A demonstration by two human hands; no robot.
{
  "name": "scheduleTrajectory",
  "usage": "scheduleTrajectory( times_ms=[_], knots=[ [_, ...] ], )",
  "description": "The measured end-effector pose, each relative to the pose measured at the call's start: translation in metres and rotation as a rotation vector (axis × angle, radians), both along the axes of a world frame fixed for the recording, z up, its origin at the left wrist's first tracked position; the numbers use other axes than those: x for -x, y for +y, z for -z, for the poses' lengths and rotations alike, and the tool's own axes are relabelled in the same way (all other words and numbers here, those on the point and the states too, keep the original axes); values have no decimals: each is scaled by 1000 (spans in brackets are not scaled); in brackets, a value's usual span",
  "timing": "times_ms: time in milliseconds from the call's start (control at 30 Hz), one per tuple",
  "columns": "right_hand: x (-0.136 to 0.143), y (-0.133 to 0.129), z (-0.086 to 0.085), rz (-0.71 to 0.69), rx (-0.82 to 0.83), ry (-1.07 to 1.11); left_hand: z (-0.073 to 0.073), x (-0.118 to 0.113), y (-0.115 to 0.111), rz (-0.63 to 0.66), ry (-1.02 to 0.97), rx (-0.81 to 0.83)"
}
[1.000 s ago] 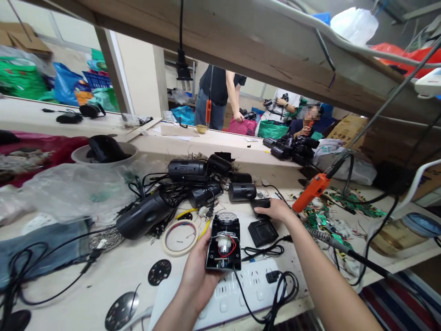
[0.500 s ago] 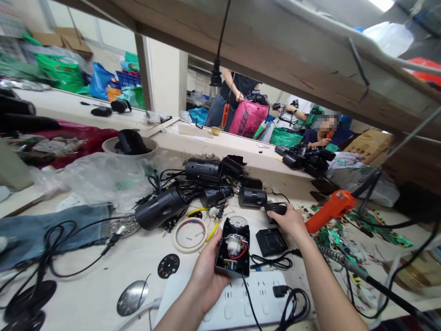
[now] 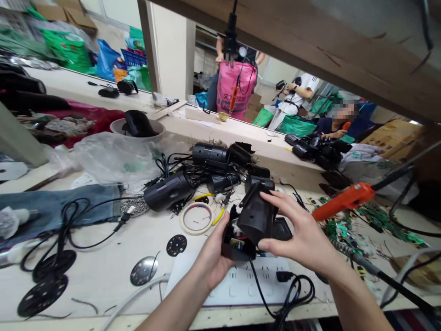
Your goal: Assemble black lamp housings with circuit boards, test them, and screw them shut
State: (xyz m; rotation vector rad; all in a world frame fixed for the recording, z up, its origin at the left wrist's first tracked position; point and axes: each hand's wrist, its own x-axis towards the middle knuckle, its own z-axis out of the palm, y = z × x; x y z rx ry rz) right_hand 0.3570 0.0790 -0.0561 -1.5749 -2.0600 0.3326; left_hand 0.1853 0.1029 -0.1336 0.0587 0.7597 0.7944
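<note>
While both hands grip, cover point(image 3: 257, 214) tops housing point(image 3: 237, 246).

Beyond the hands, black camera housings point(image 3: 193, 177) and tangled cables block the tabletop point(image 3: 103, 280). A tape roll point(image 3: 196, 218) lies just left. An orange electric screwdriver point(image 3: 344, 200) hangs on the right above green circuit boards point(image 3: 375, 220). A white power strip point(image 3: 237, 282) occupies the near edge. Bare tabletop lies front left, between scattered discs point(image 3: 144, 271).
</note>
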Motion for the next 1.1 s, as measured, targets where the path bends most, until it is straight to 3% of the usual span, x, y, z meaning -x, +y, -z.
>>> scheduleTrajectory(
  times_ms=[233, 1100],
  knots=[
    [8, 2, 0, -50, 22, -100, 0, 2, 0, -12, -16, -22],
    [8, 13, 8, -165, 120, -130, 7, 0, 0, -3, 10, -68]
  ],
)
